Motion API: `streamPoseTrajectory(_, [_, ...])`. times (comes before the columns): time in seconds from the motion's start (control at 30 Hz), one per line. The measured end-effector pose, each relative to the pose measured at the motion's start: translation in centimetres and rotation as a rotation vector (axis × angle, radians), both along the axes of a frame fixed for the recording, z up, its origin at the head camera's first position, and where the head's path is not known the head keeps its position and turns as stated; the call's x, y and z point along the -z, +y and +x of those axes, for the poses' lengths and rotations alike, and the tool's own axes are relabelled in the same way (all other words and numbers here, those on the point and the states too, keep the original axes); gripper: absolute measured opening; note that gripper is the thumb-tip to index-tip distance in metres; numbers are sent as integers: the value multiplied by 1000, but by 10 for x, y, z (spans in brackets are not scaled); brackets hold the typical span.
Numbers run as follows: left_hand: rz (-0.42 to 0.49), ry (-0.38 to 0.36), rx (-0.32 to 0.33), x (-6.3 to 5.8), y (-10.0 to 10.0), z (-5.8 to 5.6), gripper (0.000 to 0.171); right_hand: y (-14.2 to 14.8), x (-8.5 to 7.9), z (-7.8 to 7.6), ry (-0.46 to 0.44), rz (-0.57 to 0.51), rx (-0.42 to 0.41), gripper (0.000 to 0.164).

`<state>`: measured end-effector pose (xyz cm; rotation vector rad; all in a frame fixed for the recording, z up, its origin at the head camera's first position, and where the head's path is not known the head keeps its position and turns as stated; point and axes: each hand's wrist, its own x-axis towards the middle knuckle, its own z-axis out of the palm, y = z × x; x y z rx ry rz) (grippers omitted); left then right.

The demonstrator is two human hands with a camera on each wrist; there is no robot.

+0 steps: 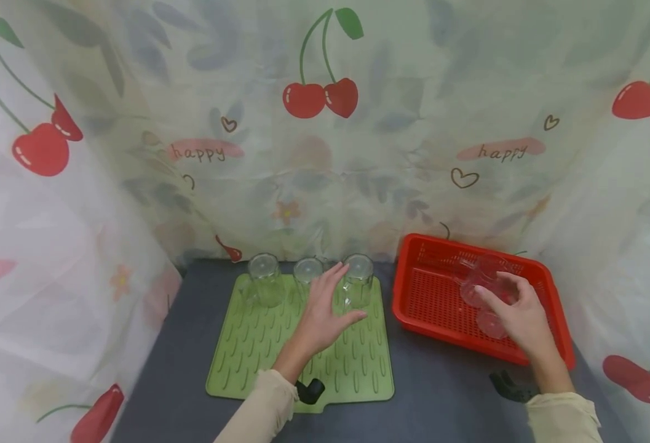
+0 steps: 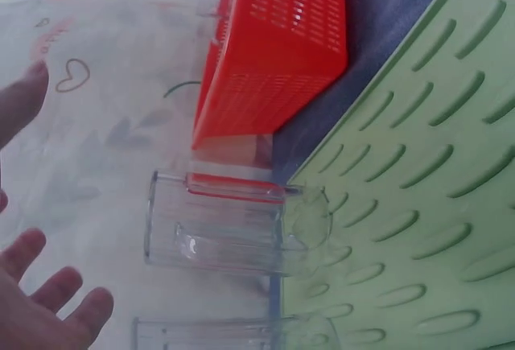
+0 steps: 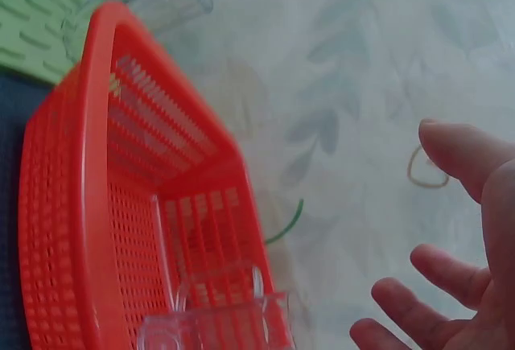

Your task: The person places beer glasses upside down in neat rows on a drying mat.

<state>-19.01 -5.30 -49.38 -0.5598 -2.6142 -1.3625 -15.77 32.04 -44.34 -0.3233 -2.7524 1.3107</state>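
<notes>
My left hand [image 1: 320, 317] hovers over the green drying mat [image 1: 302, 369], thumb and fingers spread, nothing held. Right beside its fingers is a clear glass mug [image 1: 360, 277], upside down at the mat's far right corner; the same mug [image 2: 233, 225] shows in the left wrist view. Two more clear glasses, the middle one [image 1: 306, 271] and the left one [image 1: 266, 280], stand inverted along the back. Over the red basket [image 1: 413, 326] my right hand [image 1: 524, 314] is spread above clear glassware [image 1: 491, 324]. In the right wrist view, a glass mug [image 3: 233, 322] lies below those apart fingers.
A dark grey cloth [image 1: 164, 369] covers the table under mat and basket. Behind and on both sides hangs a pale curtain [image 1: 380, 184] printed with cherries and leaves. The basket's perforated wall [image 2: 282, 100] rises just right of the mat.
</notes>
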Motion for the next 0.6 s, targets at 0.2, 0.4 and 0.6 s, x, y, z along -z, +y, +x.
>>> streamPoseTrajectory(0.2, [67,-73,23,5,-11,14,96,15,0,-11,15,93,-14,96])
streamPoseTrajectory(0.4, [213,-128,-18,11,-23,26,86,28,5,-22,-27,142,20,102])
streamPoseTrajectory(0.6, [310,-87,-25,21,-32,36,75,43,19,-25,-96,214,49,106])
